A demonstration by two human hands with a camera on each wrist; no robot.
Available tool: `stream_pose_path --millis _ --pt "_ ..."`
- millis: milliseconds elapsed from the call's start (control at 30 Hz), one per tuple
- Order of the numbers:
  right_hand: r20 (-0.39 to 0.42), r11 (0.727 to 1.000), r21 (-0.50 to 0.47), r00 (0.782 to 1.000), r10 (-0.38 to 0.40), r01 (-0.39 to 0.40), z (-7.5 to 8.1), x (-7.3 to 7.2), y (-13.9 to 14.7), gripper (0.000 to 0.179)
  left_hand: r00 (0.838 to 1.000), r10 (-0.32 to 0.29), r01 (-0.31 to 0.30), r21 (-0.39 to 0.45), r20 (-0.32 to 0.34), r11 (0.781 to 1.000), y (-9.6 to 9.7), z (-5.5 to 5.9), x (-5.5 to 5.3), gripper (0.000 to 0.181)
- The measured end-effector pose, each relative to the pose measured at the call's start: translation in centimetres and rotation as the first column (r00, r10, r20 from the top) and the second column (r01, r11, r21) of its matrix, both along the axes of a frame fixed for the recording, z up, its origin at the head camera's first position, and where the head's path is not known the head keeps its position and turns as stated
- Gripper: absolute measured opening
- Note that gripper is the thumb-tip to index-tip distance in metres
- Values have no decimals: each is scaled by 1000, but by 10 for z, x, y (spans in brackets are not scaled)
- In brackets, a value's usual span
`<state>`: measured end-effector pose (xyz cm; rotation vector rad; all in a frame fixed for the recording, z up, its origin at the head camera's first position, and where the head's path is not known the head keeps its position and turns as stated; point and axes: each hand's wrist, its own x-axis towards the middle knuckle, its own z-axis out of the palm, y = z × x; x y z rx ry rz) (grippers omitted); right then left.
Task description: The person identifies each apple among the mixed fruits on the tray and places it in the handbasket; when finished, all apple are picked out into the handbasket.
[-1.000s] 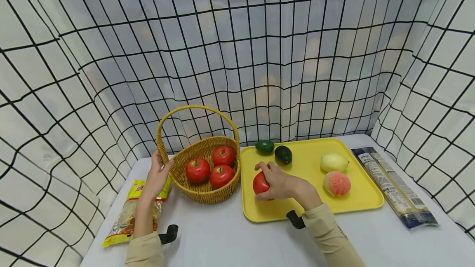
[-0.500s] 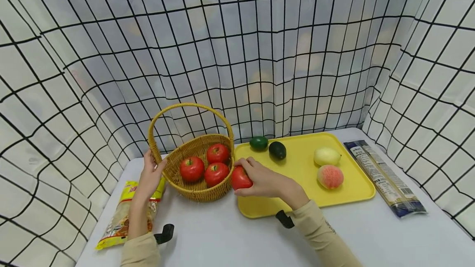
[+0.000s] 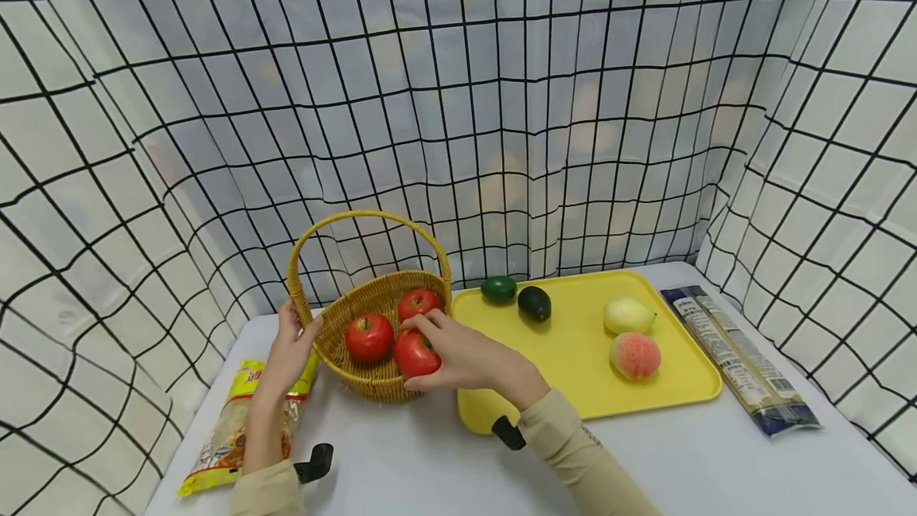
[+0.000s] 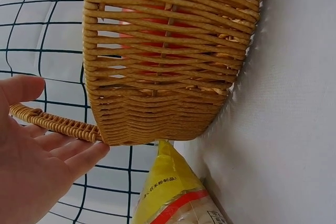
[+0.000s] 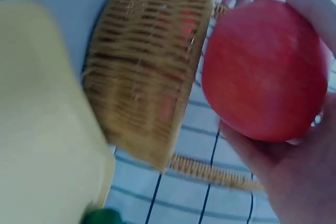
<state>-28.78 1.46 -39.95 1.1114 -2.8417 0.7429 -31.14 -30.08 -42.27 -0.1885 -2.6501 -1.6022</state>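
The wicker basket point(image 3: 383, 388) with its tall arched handle stands at the left of the table. Two red apples show inside: one on the left point(image 3: 369, 338), one at the back point(image 3: 419, 303). My right hand point(image 3: 458, 353) grips another red apple point(image 3: 414, 354) over the basket's right side; in the right wrist view this apple point(image 5: 265, 72) is above the rim, held between thumb and fingers. Whatever lies beneath it is hidden. My left hand point(image 3: 286, 353) is at the handle's left base; in the left wrist view its fingers point(image 4: 68, 153) lie straight against the handle, thumb apart.
A yellow tray point(image 3: 573, 373) right of the basket bears two dark green fruits point(image 3: 534, 304), a pale yellow fruit point(image 3: 628, 315) and a peach point(image 3: 635, 355). A long flat packet point(image 3: 741, 361) lies beyond. A yellow snack bag point(image 3: 232, 436) lies under the left forearm. Black netting surrounds the table.
My right hand has carried the apple leftward from over the tray to over the basket. The left hand has stayed at the handle. The head view has shifted slightly.
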Motion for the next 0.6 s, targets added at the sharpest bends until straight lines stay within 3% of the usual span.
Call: stream_pose_path --millis 133,300,367,500,600 --pt "-142 997 68 989 -38 48 14 -13 -27 79 1000 8 -8 0 -3 1000 2 -1 2 79" --pt "-225 964 160 959 -171 210 29 -34 -65 83 1000 10 -10 -17 -12 1000 -1 0 2 78" --pt "-205 955 175 957 -203 240 34 -47 -79 84 999 20 -21 -23 -28 1000 -2 -1 1 78" --pt "-41 961 100 966 -255 258 32 -75 -104 91 998 44 -45 -42 -36 998 -5 -1 3 76" --pt "25 945 71 947 -320 318 28 -94 -110 92 999 22 -23 -32 -42 999 1 -1 0 77"
